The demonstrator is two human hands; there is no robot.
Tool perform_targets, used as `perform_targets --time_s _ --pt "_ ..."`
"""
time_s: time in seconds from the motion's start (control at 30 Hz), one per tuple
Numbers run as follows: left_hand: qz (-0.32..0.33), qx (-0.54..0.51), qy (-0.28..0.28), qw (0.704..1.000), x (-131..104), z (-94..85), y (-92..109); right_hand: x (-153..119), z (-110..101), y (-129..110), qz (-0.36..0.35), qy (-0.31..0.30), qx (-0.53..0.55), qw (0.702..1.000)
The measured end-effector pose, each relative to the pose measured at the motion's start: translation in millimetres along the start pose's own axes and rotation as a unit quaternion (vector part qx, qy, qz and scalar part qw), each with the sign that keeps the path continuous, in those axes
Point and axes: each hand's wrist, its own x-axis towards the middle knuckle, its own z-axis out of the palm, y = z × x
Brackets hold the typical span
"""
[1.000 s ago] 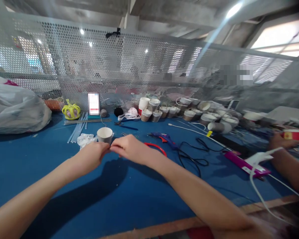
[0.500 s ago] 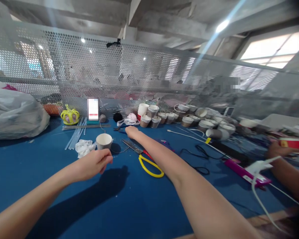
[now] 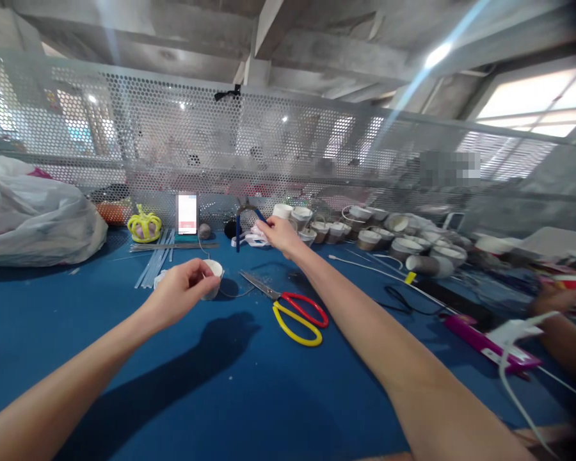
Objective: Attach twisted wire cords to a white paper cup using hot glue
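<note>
Left of centre, left hand: the left hand (image 3: 185,291) has its fingers half curled at the rim of a white-lined cup (image 3: 214,266); whether it grips the cup or something thin, one cannot tell.
Centre, right hand: the right hand (image 3: 282,235) is closed on one leg of the blue-handled pliers (image 3: 238,230), whose legs stand spread, the other pointing down.
Scissors: right of the cup, the scissors (image 3: 273,294) lie partly open, one loop red, one yellow, beside the right forearm.
Room for moving: a broad stretch of blue surface runs between the forearms, crossed by their shadow.
Left edge: a bulging plastic bag (image 3: 43,218) bounds the far side.
Right edge: a purple power strip (image 3: 489,346) with its white cord lies near a co-worker's hand (image 3: 552,301).
Far edge: clear strips (image 3: 156,262), a lit phone (image 3: 187,214) and a yellow ribbed object (image 3: 144,224) sit at left; a cluster of cups (image 3: 408,246) at right.
Surface: the table (image 3: 173,384) is matte blue.
Room: a perforated metal screen (image 3: 173,141) stands behind, below a concrete ceiling (image 3: 317,38); a bright window (image 3: 537,96) fills the upper right.
</note>
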Motion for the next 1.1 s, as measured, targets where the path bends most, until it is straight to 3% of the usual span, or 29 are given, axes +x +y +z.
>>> perform_targets --time_s 0.03,0.07,0.13,0.27,0.33,0.5,0.67,0.83,0.97,1.03,1.1 --pt "0.000 -0.013 0.033 0.999 1 -1.6 1 -14 -10 -6 -0.008 -0.007 0.042 0.999" --pt "0.003 -0.019 0.060 0.998 1 -2.8 1 -31 -18 -13 -0.019 -0.039 0.164 0.985" --pt "0.016 -0.011 0.085 0.996 -1 -3.7 4 -66 -32 -25 -0.035 -0.123 0.350 0.928" --pt "0.054 0.062 0.008 0.997 -8 2.2 10 -120 -37 -37 -0.004 -0.242 0.527 0.815" --pt "0.065 0.080 -0.031 0.994 -12 8.1 11 -130 -28 -37 0.017 -0.261 0.583 0.770" --pt "0.026 0.018 -0.081 0.996 -19 25.7 9 -125 12 -31 0.045 -0.180 0.688 0.702" --pt "-0.004 -0.025 -0.090 0.996 -20 42.0 -2 -131 31 -28 0.034 -0.261 0.721 0.641" --pt "-0.044 -0.100 -0.075 0.991 -20 58.6 -18 -143 38 -31 0.072 -0.252 0.683 0.682" --pt "-0.064 -0.138 -0.102 0.983 -21 56.4 -13 -138 32 -31 0.031 -0.218 0.658 0.720" --pt "-0.059 -0.152 -0.090 0.982 -20 46.8 -4 -132 21 -28 -0.005 -0.157 0.617 0.771" --pt "-0.052 -0.184 -0.040 0.981 -19 34.9 7 -129 10 -24 -0.054 -0.082 0.525 0.846"
